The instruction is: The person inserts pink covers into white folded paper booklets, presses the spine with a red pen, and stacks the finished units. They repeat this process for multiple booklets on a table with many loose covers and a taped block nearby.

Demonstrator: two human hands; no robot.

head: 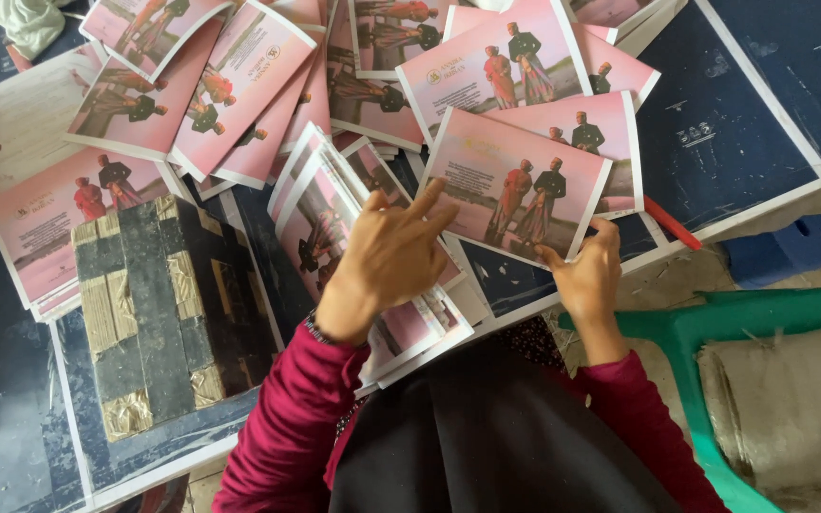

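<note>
My left hand (387, 258) lies flat, fingers apart, on a fanned stack of pink printed sheets (320, 223) in front of me. My right hand (589, 274) pinches the near right corner of a single pink printed sheet (510, 185) showing two standing figures; the sheet lies tilted, overlapping other sheets. Both arms wear dark red sleeves. The sheets rest on a dark blue table surface (724, 142) with white borders.
Many more pink printed sheets (239, 90) are scattered across the far side. A block wrapped in black and gold tape (159, 313) stands at the left. A red pen (672, 223) lies near the table edge. A green plastic chair (715, 328) and a blue object (786, 249) are at right.
</note>
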